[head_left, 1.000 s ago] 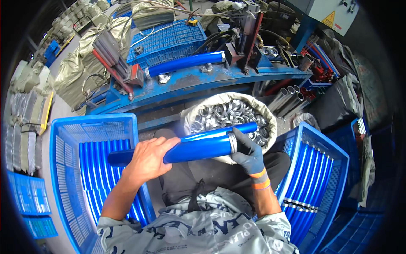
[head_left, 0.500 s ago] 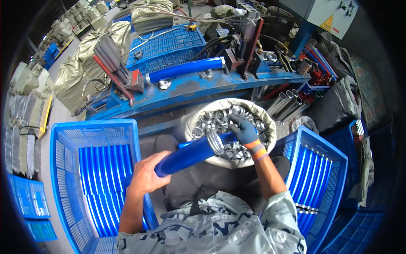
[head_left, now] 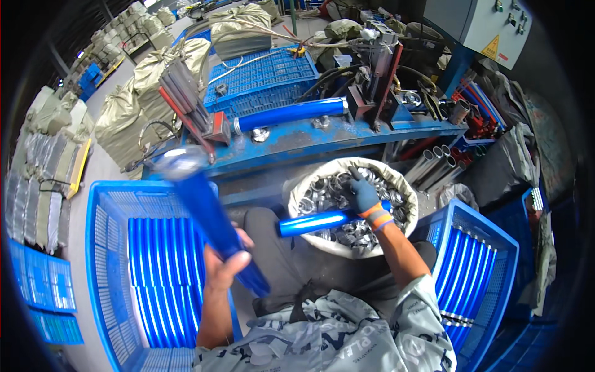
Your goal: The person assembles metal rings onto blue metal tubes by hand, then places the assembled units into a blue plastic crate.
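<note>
My bare left hand [head_left: 224, 263] is closed round the lower part of a blue tube [head_left: 207, 208]. The tube stands tilted, and its upper end, with a silvery metal ring [head_left: 181, 162] on it, is blurred by motion. My right hand [head_left: 364, 193], in a blue-grey glove with an orange cuff, reaches into a round white sack [head_left: 297, 186] full of loose metal rings [head_left: 350, 237]. Its fingers look stretched and apart among the rings; their tips are partly hidden. Below that hand a second blue tube [head_left: 316, 222] lies across the sack, its right part behind the glove.
Blue crates of blue tubes stand at left [head_left: 99, 266] and right [head_left: 505, 273]. Ahead runs a blue metal bench [head_left: 285, 147] with a blue tube [head_left: 291, 115] between two upright fixtures. Bare metal pipes [head_left: 427, 164] stand beyond the sack; a grey control box [head_left: 477, 28] hangs far right.
My left hand has swung its tube away from the sack to the left and tipped the ringed end up and away. My right hand stays over the rings. The second tube now shows more fully.
</note>
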Action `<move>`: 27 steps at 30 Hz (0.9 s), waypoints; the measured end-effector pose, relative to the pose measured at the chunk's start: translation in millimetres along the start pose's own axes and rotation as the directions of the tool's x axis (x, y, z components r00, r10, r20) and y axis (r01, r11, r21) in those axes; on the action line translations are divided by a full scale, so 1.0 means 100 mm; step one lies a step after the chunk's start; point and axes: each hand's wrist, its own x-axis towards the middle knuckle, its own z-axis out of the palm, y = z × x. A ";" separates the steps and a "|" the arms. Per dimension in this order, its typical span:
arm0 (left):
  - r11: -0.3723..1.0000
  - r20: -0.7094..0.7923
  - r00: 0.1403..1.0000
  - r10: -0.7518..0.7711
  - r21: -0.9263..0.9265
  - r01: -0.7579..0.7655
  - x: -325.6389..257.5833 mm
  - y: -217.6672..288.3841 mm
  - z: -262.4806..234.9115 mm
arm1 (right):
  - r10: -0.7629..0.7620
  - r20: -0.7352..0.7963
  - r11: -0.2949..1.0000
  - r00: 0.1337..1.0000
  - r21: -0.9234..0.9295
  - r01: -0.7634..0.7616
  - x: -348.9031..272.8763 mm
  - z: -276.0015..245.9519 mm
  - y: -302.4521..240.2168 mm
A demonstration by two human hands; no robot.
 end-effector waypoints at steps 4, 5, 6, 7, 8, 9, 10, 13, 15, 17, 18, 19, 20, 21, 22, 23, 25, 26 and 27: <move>0.944 -0.154 0.988 0.023 -0.322 -0.072 0.08 -0.09 0.05 | 0.285 0.089 0.205 0.954 0.967 -0.151 -0.34 -0.52 -0.38; 0.914 -0.224 0.974 -0.041 -0.403 -0.054 0.07 -0.07 0.15 | 0.324 0.188 -0.050 0.927 0.982 -0.181 -0.40 -0.74 -0.55; 0.877 -0.286 0.952 -0.108 -0.479 -0.044 0.07 -0.05 0.24 | 0.335 0.289 -0.304 0.897 0.934 -0.187 -0.43 -1.03 -0.75; 0.860 -0.284 0.953 -0.100 -0.507 -0.061 0.09 -0.11 0.28 | 0.282 0.307 -0.443 0.909 0.882 -0.160 -0.48 -1.29 -0.88; 0.846 -0.289 0.950 -0.118 -0.530 -0.056 0.14 -0.13 0.38 | 0.278 0.306 -0.464 0.911 0.873 -0.151 -0.54 -1.37 -0.95; 0.846 -0.272 0.955 -0.114 -0.531 -0.051 0.16 -0.15 0.45 | 0.235 0.321 -0.543 0.918 0.826 -0.150 -0.63 -1.43 -0.96; 0.846 -0.260 0.959 -0.109 -0.531 -0.048 0.17 -0.16 0.50 | 0.186 0.331 -0.618 0.925 0.771 -0.152 -0.72 -1.47 -0.97; 0.817 -0.286 0.946 -0.151 -0.575 -0.044 0.18 -0.17 0.75 | 0.233 0.357 -0.588 0.905 0.793 -0.162 -0.82 -1.57 -1.10; 0.785 -0.277 0.948 -0.156 -0.617 -0.051 0.18 -0.21 0.81 | 0.274 0.322 -0.469 0.906 0.868 -0.166 -0.80 -1.60 -1.16; 0.782 -0.296 0.942 -0.158 -0.621 -0.063 0.19 -0.20 0.85 | 0.207 0.181 -0.198 0.961 0.970 -0.140 -0.81 -1.56 -1.15; 0.802 -0.314 0.938 -0.146 -0.593 -0.074 0.19 -0.22 0.86 | 0.177 0.200 -0.158 0.964 0.972 -0.172 -0.82 -1.60 -1.18; 0.820 -0.331 0.934 -0.133 -0.566 -0.084 0.19 -0.25 0.87 | 0.185 0.162 -0.289 0.969 0.952 -0.104 -0.82 -1.56 -1.25; 0.819 -0.330 0.934 -0.134 -0.568 -0.083 0.19 -0.27 0.86 | 0.199 0.125 -0.412 0.972 0.910 -0.033 -0.81 -1.53 -1.31; 0.837 -0.327 0.938 -0.118 -0.540 -0.083 0.18 -0.29 0.83 | 0.197 0.127 -0.409 0.972 0.912 -0.036 -0.79 -1.53 -1.33; 0.855 -0.323 0.941 -0.101 -0.512 -0.085 0.17 -0.30 0.81 | 0.239 0.138 -0.409 0.961 0.912 -0.030 -0.76 -1.56 -1.34; 0.865 -0.325 0.940 -0.101 -0.496 -0.078 0.15 -0.30 0.79 | 0.279 0.148 -0.408 0.949 0.913 -0.023 -0.73 -1.59 -1.36; 0.863 -0.316 0.944 -0.099 -0.499 -0.076 0.15 -0.30 0.80 | 0.287 0.179 -0.413 0.941 0.909 -0.047 -0.70 -1.63 -1.40; 0.867 -0.308 0.946 -0.099 -0.494 -0.070 0.15 -0.31 0.82 | 0.287 0.195 -0.391 0.938 0.918 -0.071 -0.71 -1.64 -1.40; 0.874 -0.321 0.942 -0.099 -0.481 -0.073 0.15 -0.29 0.83 | 0.284 0.167 -0.301 0.944 0.951 -0.078 -0.70 -1.64 -1.41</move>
